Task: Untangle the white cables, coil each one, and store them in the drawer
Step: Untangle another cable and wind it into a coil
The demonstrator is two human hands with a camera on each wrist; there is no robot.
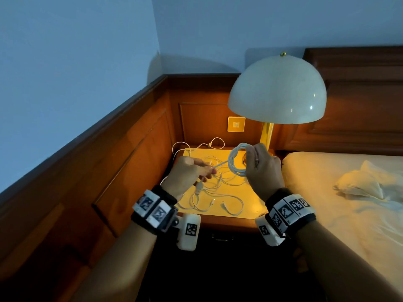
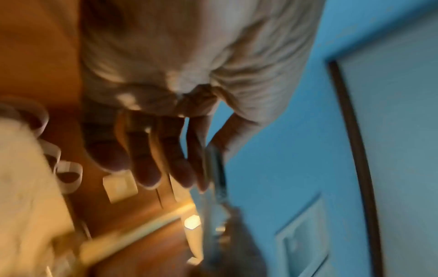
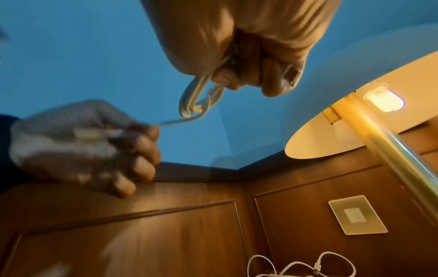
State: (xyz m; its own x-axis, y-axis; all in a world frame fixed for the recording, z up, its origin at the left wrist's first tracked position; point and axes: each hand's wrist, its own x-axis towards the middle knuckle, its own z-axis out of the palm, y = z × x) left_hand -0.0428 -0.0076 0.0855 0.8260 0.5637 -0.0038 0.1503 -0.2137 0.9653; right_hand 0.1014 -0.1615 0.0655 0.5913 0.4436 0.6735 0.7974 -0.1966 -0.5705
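A person stands over a small wooden desk (image 1: 250,205) wedged into a corner, with wood panelling on its left and back and a bed (image 1: 340,214) tight against its right edge. The right hand (image 1: 262,165) is raised above the desk, its grip clamped around a coiled white cable (image 1: 234,161) with several loops hanging from the fist. One strand runs from the coil to the left hand (image 1: 187,173), whose grip pinches that strand's free end between thumb and fingertips. Below the hands, loose white cables (image 1: 214,192) sprawl in a tangle across the desk, one loop reaching past the back edge near a wall socket plate (image 1: 236,124). A domed lamp (image 1: 277,92) stands at the desk's back right corner, close behind the right hand, leaving little room there. The drawer front below the desk's near edge is in deep shadow.
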